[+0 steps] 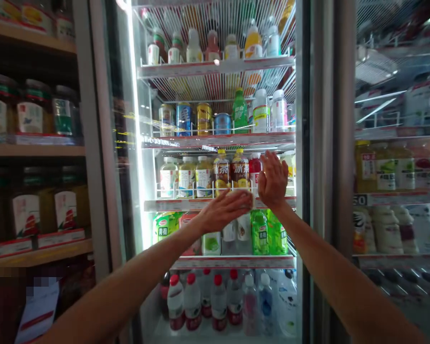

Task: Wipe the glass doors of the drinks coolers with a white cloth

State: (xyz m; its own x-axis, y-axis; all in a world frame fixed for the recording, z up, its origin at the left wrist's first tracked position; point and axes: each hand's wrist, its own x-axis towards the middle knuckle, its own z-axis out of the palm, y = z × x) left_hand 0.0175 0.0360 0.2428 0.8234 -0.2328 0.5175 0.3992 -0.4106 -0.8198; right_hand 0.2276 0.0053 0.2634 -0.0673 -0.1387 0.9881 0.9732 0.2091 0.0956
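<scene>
Both my arms reach into a lit drinks fridge. My left hand (227, 210) is stretched out to the right in front of a shelf edge (181, 205), fingers extended and fingertips a little blurred. Just right of it, my right hand (273, 180) is raised with its fingers up and nothing visible in it. Behind the hands stand a brown iced tea bottle (241, 171) with a yellow cap and a red-labelled bottle (255, 168), partly covered. Green bottles (260, 234) stand on the shelf below. Whether either hand touches a bottle, I cannot tell.
Higher shelves hold cans (204, 119), a green bottle (240, 111) and juice bottles (253, 43). Red-capped bottles (192, 302) stand at the bottom. On the left, a wooden rack holds jars (30, 107); a metal door frame (338, 143) and another fridge lie to the right.
</scene>
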